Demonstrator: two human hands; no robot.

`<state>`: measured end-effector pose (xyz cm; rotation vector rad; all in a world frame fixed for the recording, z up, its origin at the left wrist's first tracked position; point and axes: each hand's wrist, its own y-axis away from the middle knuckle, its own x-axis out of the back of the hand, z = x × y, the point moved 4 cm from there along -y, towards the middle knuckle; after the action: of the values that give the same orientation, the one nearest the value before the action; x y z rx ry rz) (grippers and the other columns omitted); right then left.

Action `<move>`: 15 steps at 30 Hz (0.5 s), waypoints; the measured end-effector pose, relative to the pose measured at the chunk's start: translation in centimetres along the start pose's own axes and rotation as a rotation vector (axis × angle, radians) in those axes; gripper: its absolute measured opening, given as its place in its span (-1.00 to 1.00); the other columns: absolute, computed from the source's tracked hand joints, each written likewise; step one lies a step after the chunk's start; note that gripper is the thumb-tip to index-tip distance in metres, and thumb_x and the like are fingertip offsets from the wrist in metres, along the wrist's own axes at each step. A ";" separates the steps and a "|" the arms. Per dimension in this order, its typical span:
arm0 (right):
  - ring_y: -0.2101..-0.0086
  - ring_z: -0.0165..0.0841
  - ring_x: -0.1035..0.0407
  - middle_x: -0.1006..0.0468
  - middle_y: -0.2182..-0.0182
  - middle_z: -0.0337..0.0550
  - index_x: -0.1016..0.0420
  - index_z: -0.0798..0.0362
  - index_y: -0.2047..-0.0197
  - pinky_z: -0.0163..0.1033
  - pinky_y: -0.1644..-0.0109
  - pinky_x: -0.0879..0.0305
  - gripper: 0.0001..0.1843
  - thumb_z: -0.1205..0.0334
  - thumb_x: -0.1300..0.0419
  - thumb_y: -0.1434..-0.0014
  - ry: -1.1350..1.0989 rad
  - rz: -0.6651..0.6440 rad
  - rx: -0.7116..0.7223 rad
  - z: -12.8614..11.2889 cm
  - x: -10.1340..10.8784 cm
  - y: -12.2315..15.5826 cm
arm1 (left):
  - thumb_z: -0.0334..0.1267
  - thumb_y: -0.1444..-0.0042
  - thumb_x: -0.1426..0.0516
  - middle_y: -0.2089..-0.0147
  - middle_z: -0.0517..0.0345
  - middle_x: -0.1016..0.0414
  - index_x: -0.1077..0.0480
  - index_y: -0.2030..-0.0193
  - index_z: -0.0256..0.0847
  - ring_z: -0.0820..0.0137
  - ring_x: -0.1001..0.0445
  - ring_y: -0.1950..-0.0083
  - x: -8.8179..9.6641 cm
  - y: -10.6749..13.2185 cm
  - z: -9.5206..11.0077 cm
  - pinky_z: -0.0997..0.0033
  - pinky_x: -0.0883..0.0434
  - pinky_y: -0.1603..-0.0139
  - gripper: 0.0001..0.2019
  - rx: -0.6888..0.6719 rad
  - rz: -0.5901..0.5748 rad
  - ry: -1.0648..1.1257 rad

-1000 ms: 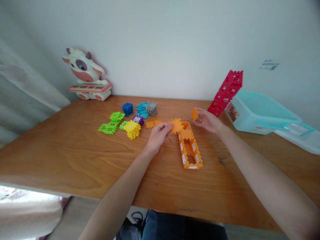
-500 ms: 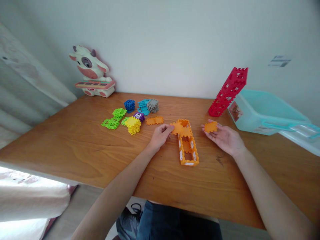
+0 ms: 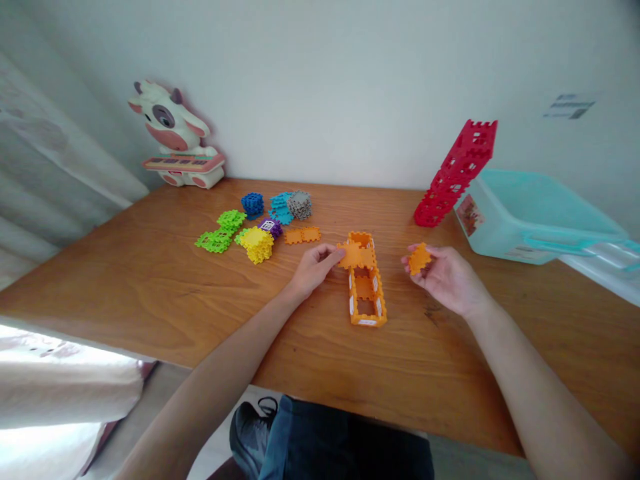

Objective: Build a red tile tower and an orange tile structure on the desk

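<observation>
My left hand (image 3: 316,267) pinches the left edge of an orange interlocking panel (image 3: 354,254), which lies across the top of a long orange box frame (image 3: 367,291). The frame is made of notched panels, some with white stickers, and its near part is open on top. To the right of it, my right hand (image 3: 447,275) holds a single orange interlocking tile (image 3: 419,259) between thumb and fingers, tilted and apart from the frame. Two joined orange tiles (image 3: 303,235) lie flat beyond my left hand.
Green tiles (image 3: 220,233), a yellow stack (image 3: 258,245), a purple piece (image 3: 271,227), and blue (image 3: 253,205), light blue (image 3: 281,207) and grey stacks (image 3: 300,205) lie at left. A tall red tower (image 3: 456,175) leans beside a turquoise bin (image 3: 540,213). A cow toy keyboard (image 3: 180,137) stands back left.
My right hand has tilted its orange tile more upright, its fingers now curled closer round it. The left hand still pinches the panel on the frame. The view has shifted slightly.
</observation>
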<state>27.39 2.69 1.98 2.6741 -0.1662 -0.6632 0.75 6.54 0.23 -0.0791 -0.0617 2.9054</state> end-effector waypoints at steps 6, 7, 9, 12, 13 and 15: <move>0.47 -0.31 -0.39 -0.63 0.37 0.03 -0.61 0.02 0.26 -0.28 0.56 -0.38 -0.71 0.06 -0.11 -0.20 -0.045 -0.002 -0.070 0.3 -0.4 0.6 | 0.19 0.00 -0.33 0.46 0.27 -0.39 -0.41 0.41 -0.22 0.52 -0.25 0.43 -0.9 0.9 0.9 0.48 -0.19 0.39 -0.54 -0.134 -0.021 -0.099; 0.49 -0.33 -0.37 -0.63 0.38 0.03 -0.61 0.03 0.25 -0.29 0.57 -0.36 -0.69 0.04 -0.12 -0.22 -0.050 -0.002 -0.086 0.3 -0.5 0.7 | 0.16 -0.03 -0.33 0.46 0.27 -0.39 -0.42 0.41 -0.22 0.52 -0.25 0.44 -1.1 1.2 1.2 0.48 -0.18 0.40 -0.56 -0.163 -0.023 -0.128; 0.50 -0.35 -0.37 -0.62 0.38 0.01 -0.61 0.04 0.24 -0.32 0.57 -0.36 -0.68 -0.01 -0.17 -0.24 -0.054 -0.013 -0.112 0.2 -0.8 0.8 | 0.10 -0.08 -0.31 0.47 0.26 -0.39 -0.42 0.41 -0.22 0.52 -0.25 0.45 -1.5 1.8 1.8 0.48 -0.18 0.42 -0.60 -0.211 -0.026 -0.178; 0.42 -0.36 -0.43 -0.63 0.34 -0.06 -0.61 0.02 0.25 -0.35 0.47 -0.45 -0.75 0.00 -0.33 -0.20 -0.039 -0.043 -0.107 0.2 -1.3 1.1 | 0.06 -0.11 -0.31 0.47 0.25 -0.39 -0.43 0.42 -0.22 0.52 -0.24 0.45 -2.2 2.5 2.5 0.48 -0.18 0.42 -0.63 -0.247 -0.047 -0.188; 0.40 -0.37 -0.44 -0.63 0.34 -0.09 -0.61 0.01 0.27 -0.36 0.43 -0.48 -0.76 0.01 -0.39 -0.16 -0.029 -0.056 -0.099 0.2 -1.4 1.2 | 0.06 -0.11 -0.31 0.47 0.25 -0.39 -0.43 0.42 -0.22 0.52 -0.24 0.45 -2.3 2.6 2.6 0.48 -0.18 0.42 -0.63 -0.244 -0.055 -0.177; 0.39 -0.40 -0.44 -0.62 0.35 -0.15 -0.61 -0.01 0.31 -0.39 0.40 -0.49 -0.71 0.00 -0.51 -0.04 -0.001 -0.083 -0.073 0.4 -1.5 1.2 | 0.10 -0.08 -0.32 0.46 0.24 -0.40 -0.43 0.42 -0.22 0.52 -0.24 0.45 -2.5 2.6 2.5 0.47 -0.19 0.42 -0.60 -0.215 -0.065 -0.135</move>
<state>25.90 1.74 2.77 2.6222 -0.0311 -0.6826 2.42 3.33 2.73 0.0806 -0.3918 2.8248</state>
